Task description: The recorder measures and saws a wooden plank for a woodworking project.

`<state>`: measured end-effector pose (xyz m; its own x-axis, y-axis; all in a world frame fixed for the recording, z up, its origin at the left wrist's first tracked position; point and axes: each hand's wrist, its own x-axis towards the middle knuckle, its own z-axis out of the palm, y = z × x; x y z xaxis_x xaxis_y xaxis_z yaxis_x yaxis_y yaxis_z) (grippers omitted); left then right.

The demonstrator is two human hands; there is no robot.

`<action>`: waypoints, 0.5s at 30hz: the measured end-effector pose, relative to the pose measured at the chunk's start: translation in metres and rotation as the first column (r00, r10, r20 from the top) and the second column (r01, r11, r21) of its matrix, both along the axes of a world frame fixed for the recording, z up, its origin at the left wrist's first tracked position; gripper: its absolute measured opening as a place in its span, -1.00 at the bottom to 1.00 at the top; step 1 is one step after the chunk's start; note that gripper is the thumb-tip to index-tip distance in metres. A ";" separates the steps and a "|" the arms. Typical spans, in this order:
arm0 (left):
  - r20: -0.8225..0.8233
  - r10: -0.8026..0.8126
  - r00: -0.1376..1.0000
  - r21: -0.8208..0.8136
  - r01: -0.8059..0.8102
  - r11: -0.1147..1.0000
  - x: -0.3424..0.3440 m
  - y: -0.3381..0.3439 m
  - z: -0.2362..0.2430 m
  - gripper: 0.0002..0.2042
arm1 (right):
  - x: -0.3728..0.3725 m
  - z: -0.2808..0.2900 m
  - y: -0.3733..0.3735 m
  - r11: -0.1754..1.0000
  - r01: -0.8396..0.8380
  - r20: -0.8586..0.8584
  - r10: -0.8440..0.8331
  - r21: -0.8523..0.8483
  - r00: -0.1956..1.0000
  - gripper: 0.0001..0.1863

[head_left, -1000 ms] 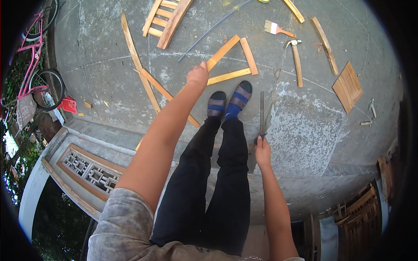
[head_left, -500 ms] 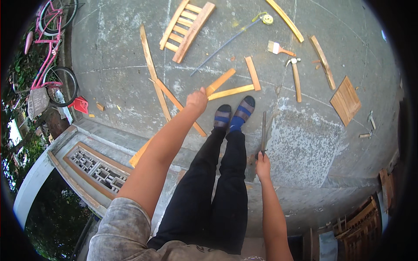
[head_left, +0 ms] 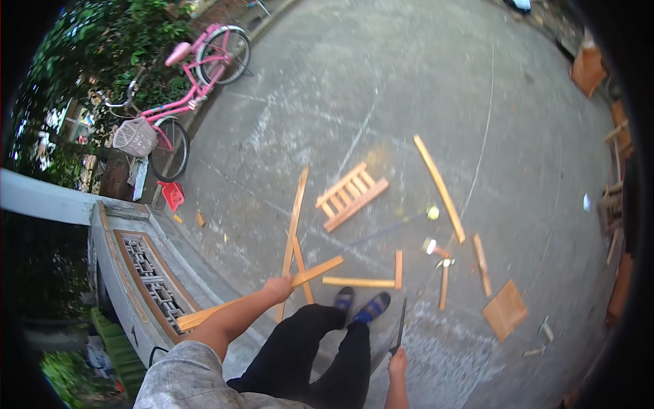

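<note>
Bike basket on the pink bike: contents can't tell. Left hand closed round a long wood strip, now lifted off the concrete floor; 1 s ago it only reached twd it. Right hand grips a dark flat bar, pointing up. 1 slatted frame, 1 square board, approx 7 loose strips.

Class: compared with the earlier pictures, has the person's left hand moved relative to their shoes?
Yes. The left hand, gripping a long wooden strip, was up near the shoes; it now sits further to their left, away from them.
</note>
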<state>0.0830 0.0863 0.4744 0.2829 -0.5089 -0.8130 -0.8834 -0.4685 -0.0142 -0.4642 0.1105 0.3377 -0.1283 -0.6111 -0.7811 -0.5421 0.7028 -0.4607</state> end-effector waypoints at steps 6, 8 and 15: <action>0.076 0.227 0.971 -0.061 -0.223 0.973 0.084 0.031 0.116 -0.57 | 0.027 0.065 -0.084 0.989 -0.150 -0.013 0.151 0.013 0.988 -0.46; 0.085 0.280 0.956 -0.155 -0.265 0.952 0.110 0.051 0.125 -0.55 | 0.046 0.088 -0.110 0.974 -0.228 -0.050 0.228 0.016 0.972 -0.48; -0.080 0.559 0.825 -0.248 -0.560 0.790 0.183 0.106 0.088 -0.48 | 0.182 0.172 -0.205 0.849 -0.513 -0.253 0.473 -0.124 0.844 -0.43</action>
